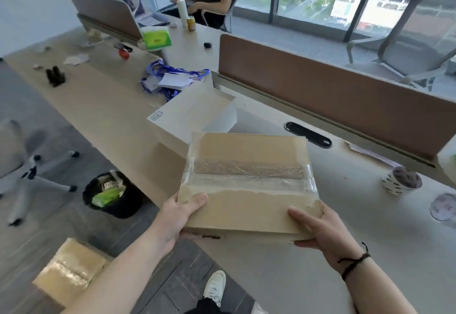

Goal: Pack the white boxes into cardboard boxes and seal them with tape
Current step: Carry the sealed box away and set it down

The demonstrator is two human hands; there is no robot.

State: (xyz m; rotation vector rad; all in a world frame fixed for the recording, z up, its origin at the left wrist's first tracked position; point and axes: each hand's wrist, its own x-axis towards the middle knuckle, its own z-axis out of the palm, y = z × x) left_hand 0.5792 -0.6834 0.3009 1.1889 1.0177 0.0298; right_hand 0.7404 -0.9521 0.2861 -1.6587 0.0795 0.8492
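Observation:
A flat cardboard box [249, 185], closed and sealed with clear tape across its top seam, is held over the near edge of the desk. My left hand [179, 217] grips its near left corner, thumb on top. My right hand [318, 227] grips the near right corner, thumb on top and fingers underneath. Behind it on the desk lies a white box [190, 113] with a small label at its corner. Another taped cardboard box [70, 269] sits on the floor at lower left.
The desk [345, 252] has a brown divider panel [333, 99] along its far side. A tape roll [401, 180] stands at right; blue lanyards [170, 79] lie beyond the white box. A black bin [111, 194] and chair base [29, 173] are on the floor. A person sits far back.

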